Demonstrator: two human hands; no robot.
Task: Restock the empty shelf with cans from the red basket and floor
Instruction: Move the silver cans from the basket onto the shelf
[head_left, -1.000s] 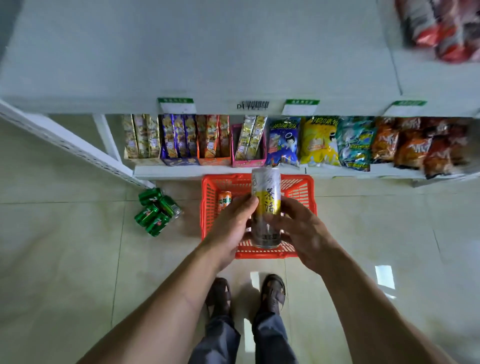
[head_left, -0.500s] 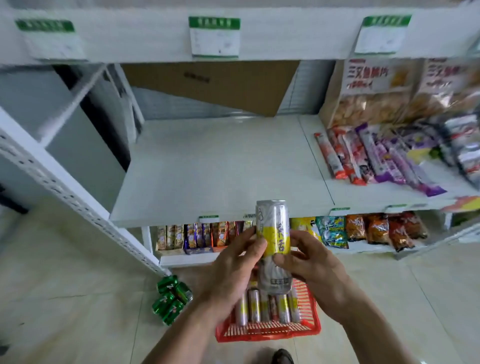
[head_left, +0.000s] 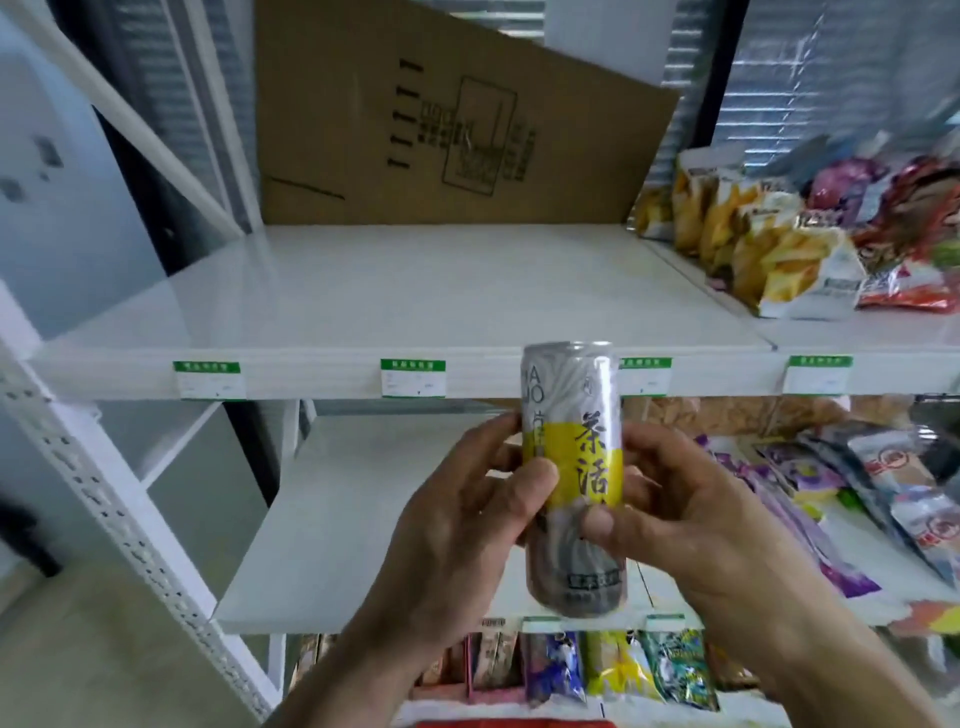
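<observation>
Shelf (head_left: 395, 291): white and bare, spanning the upper middle of the view, with a cardboard sheet (head_left: 441, 119) leaning at its back and green price tags (head_left: 413, 378) along its front lip. Snack bags (head_left: 769, 249) fill the next bay to the right. A second bare shelf (head_left: 332, 519) sits one level below, behind the hands.

Can (head_left: 571, 467): tall, slim, silver with a yellow band. Long axis is vertical, upright, top rim level with the upper shelf's front lip. It is in front of the lip, not yet over the shelf surface.

Left hand (head_left: 457, 535): fingers curled round the can's left side, thumb across the yellow band. Right hand (head_left: 691, 525): fingers curled round the right side, thumb on the lower front. Both grip the can; neither is nearer the shelf than the other.

Basket (head_left: 509, 723): only a strip of red shows at the bottom edge; contents out of view.

Judgement: the shelf lies above and beyond the can's base. The base must rise past the lip, then travel forward, axis kept vertical, before setting down. Clipping the lip or a tag is the main risk.
</observation>
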